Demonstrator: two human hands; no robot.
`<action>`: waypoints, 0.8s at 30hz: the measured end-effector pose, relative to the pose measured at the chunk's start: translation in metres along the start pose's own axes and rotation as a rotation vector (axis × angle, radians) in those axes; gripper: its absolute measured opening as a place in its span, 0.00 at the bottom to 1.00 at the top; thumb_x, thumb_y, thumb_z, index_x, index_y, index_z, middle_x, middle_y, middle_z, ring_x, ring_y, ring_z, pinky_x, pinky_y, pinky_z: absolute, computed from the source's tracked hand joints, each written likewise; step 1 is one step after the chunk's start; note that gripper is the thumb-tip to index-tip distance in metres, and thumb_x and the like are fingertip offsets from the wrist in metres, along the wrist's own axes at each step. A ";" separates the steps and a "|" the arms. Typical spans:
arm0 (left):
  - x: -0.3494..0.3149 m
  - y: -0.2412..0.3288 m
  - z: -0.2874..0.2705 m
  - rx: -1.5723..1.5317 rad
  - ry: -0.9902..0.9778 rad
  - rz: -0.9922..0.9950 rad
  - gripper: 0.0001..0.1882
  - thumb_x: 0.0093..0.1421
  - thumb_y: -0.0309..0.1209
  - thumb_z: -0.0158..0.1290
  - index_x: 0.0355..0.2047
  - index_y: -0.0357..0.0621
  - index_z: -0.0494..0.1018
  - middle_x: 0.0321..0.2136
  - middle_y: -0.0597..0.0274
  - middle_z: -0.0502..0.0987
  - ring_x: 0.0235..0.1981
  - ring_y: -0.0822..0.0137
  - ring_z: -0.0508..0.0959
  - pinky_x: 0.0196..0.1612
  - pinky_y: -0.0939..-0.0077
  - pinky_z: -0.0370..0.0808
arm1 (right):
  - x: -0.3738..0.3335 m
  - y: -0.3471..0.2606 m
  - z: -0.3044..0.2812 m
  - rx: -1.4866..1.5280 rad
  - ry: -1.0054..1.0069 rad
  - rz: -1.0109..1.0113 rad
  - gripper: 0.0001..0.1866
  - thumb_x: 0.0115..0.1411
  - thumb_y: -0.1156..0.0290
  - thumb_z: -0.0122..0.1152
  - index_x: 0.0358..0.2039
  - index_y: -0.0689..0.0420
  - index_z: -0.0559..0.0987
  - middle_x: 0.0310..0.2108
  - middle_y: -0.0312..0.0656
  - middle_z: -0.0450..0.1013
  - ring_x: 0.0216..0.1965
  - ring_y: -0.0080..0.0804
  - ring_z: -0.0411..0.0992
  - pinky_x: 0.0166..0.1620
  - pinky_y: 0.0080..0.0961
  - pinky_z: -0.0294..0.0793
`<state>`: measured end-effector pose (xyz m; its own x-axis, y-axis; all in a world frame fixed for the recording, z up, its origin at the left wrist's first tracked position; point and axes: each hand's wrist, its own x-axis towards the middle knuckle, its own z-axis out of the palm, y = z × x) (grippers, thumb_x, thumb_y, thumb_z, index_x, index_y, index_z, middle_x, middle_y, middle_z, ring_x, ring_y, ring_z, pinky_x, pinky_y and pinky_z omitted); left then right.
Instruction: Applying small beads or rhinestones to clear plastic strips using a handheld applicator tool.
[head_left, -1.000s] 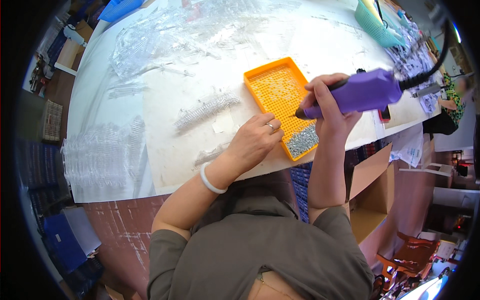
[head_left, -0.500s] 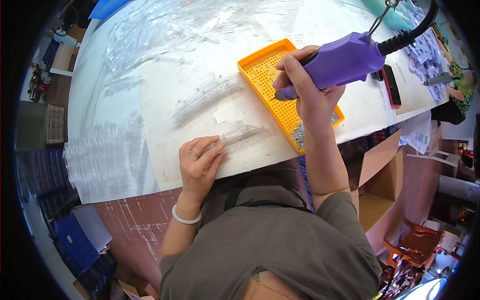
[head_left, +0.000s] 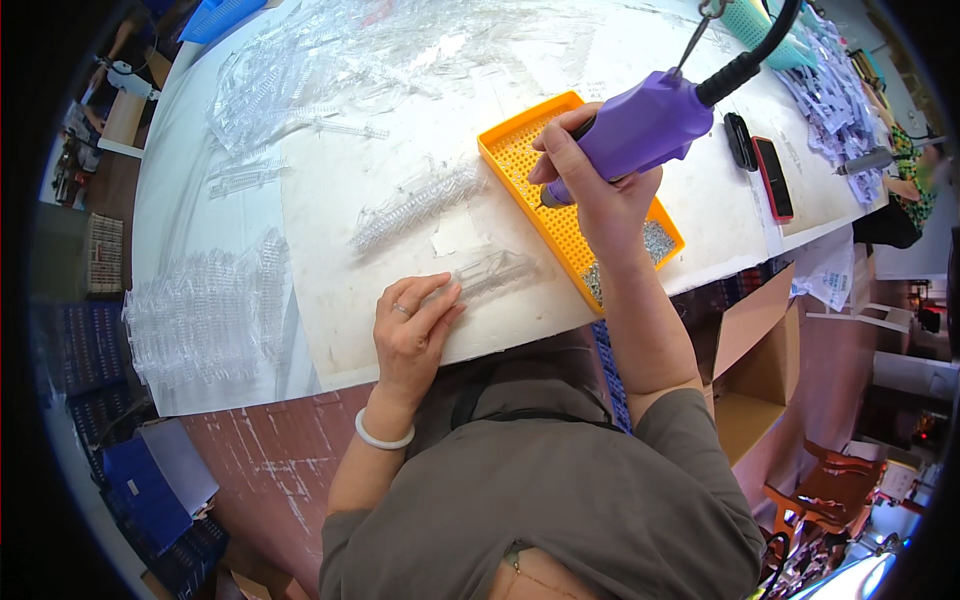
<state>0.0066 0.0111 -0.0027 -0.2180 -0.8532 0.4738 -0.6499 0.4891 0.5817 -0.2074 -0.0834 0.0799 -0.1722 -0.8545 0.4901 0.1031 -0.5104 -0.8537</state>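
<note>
On the table (head_left: pixel 725 215), a tray (head_left: pixel 520 155) is lying with screws (head_left: pixel 657 240) resting in its near end. On its left, plastic strips (head_left: pixel 415 208) are lying; on its right, a phone (head_left: pixel 773 178). Behind the phone, a basket (head_left: pixel 795 55) is standing.

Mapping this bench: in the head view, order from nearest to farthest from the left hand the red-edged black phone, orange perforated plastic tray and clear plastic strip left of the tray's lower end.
1. Clear plastic strip, just right of the left hand.
2. Orange perforated plastic tray, farther right.
3. Red-edged black phone, right beyond the tray.
</note>
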 end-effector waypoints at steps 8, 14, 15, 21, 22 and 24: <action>0.002 0.001 0.001 0.016 0.020 -0.004 0.13 0.47 0.25 0.64 0.36 0.45 0.81 0.39 0.65 0.80 0.42 0.61 0.76 0.45 0.69 0.71 | 0.002 -0.001 0.010 -0.029 -0.112 0.058 0.02 0.58 0.82 0.60 0.31 0.63 0.77 0.24 0.39 0.75 0.21 0.23 0.75 0.25 0.16 0.75; 0.001 0.000 0.000 -0.010 0.016 0.003 0.13 0.46 0.24 0.65 0.35 0.43 0.81 0.39 0.62 0.80 0.42 0.58 0.76 0.45 0.68 0.71 | 0.002 -0.017 0.001 -0.031 -0.023 -0.036 0.02 0.58 0.82 0.57 0.31 0.63 0.75 0.24 0.42 0.74 0.18 0.24 0.71 0.23 0.18 0.72; 0.001 0.000 -0.001 -0.008 0.017 -0.011 0.13 0.46 0.24 0.65 0.35 0.43 0.81 0.39 0.62 0.80 0.42 0.58 0.76 0.45 0.68 0.71 | 0.002 -0.021 0.001 -0.031 -0.023 -0.091 0.02 0.58 0.82 0.56 0.32 0.62 0.74 0.24 0.44 0.74 0.17 0.25 0.70 0.23 0.19 0.72; 0.001 -0.002 -0.001 -0.015 0.034 -0.018 0.12 0.47 0.24 0.64 0.35 0.43 0.81 0.39 0.63 0.80 0.42 0.59 0.76 0.45 0.68 0.71 | -0.009 -0.037 0.020 0.269 -0.107 -0.073 0.04 0.60 0.82 0.58 0.34 0.63 0.72 0.26 0.45 0.75 0.20 0.25 0.74 0.26 0.20 0.78; 0.001 -0.002 -0.001 -0.020 0.040 -0.016 0.12 0.47 0.24 0.64 0.35 0.43 0.81 0.39 0.64 0.80 0.43 0.60 0.76 0.45 0.68 0.71 | -0.013 -0.036 0.023 0.222 -0.118 -0.053 0.04 0.59 0.82 0.58 0.34 0.63 0.72 0.26 0.45 0.75 0.20 0.25 0.75 0.26 0.20 0.78; 0.000 -0.003 0.000 -0.022 0.049 -0.022 0.12 0.48 0.24 0.64 0.35 0.44 0.81 0.39 0.64 0.80 0.43 0.60 0.76 0.46 0.68 0.71 | -0.020 -0.032 0.031 0.238 -0.139 -0.016 0.05 0.59 0.82 0.58 0.35 0.63 0.72 0.26 0.45 0.75 0.19 0.26 0.75 0.26 0.20 0.78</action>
<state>0.0086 0.0097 -0.0039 -0.1672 -0.8541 0.4925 -0.6381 0.4746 0.6063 -0.1767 -0.0533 0.1029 -0.0416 -0.8427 0.5367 0.3318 -0.5183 -0.7882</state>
